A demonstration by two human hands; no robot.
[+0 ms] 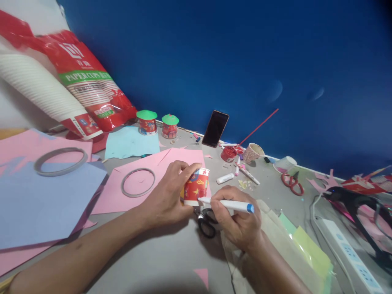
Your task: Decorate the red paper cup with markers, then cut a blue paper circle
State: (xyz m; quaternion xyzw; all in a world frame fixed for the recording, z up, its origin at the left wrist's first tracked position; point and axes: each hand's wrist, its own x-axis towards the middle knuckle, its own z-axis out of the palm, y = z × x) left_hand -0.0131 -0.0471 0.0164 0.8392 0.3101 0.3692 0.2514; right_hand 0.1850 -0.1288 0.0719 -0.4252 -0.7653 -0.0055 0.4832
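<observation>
My left hand [170, 196] is wrapped round a red patterned paper cup [196, 186], holding it upside down on the grey table. My right hand [237, 218] grips a white marker with a blue end [228, 203]; its tip touches the cup's lower side. Black-handled scissors [206, 222] lie on the table under and between my hands. A pink sheet [147, 179] with a grey ring [137, 182] on it lies just left of the cup.
Two red cups with green lids [147, 121] [169, 125] stand at the back by the blue wall. A phone [215, 128] leans on the wall. Sleeves of paper cups [58, 94] lie far left. Red scissors [292, 182], markers, a power strip [349, 253] and coloured sheets [39, 200] surround.
</observation>
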